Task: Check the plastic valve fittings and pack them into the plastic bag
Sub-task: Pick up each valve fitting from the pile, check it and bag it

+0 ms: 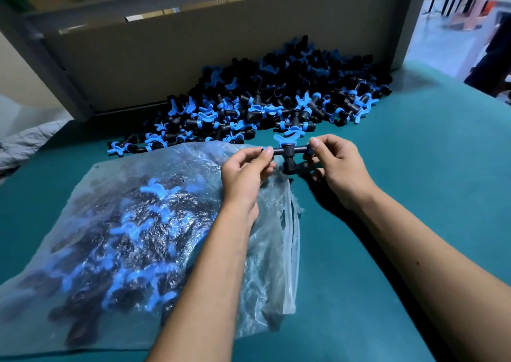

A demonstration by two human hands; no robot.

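Hands meet above the middle of a teal desk (387, 168), and between them we hold one plastic valve fitting (289, 154). It is a small black tee: a straight bar running left to right, a short stub pointing down toward us, and a blue butterfly-shaped handle standing up on the far side. Our left hand (246, 173) pinches the bar's left end between thumb and curled fingers. Our right hand (336, 165) pinches the right end in the same way, fingers bent around it. The fitting hangs in the air, clear of the desk, just past the mouth of the plastic bag (132, 223).

That bag lies flat along the desk's left and near side, translucent and crinkled, already holding many fittings whose blue handles show through the film. Its open mouth and handle loops lie loose under our left wrist. Toward the far edge, against a grey panel (193, 65), a large heap of unpacked fittings (262, 96) waits.

We judge the fitting to be light and rigid, moulded hard plastic that will not bend under a pinch. The bar ends give us the firmest purchase; the thin blue handle looks like the part most likely to turn or snap, so we would avoid lifting by it. The bag film looks soft, limp and slippery, so its mouth probably needs one hand to lift it open while the other drops the piece in.
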